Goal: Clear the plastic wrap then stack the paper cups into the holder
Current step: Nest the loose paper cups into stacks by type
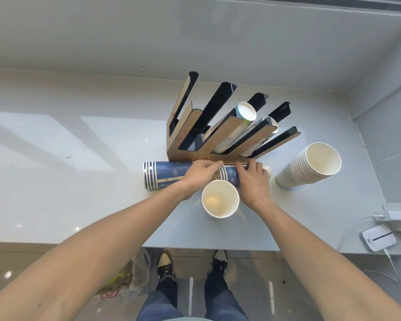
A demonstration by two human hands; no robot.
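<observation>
A long stack of blue paper cups (164, 174) lies on its side on the white counter, just in front of the black and cardboard cup holder (218, 130). My left hand (200, 174) grips the middle of this stack from above. My right hand (252, 179) grips its right end. Whether plastic wrap covers the stack I cannot tell. Two holder slots hold white cup stacks (240, 121). A single white cup (220, 199) stands upright between my wrists. A tall leaning stack of white cups (310, 166) stands to the right.
A white charger (395, 216) and a small white device (379, 239) with cables lie at the counter's right front corner. A plastic bag (127, 274) sits on the floor by my feet. The wall runs close behind the holder.
</observation>
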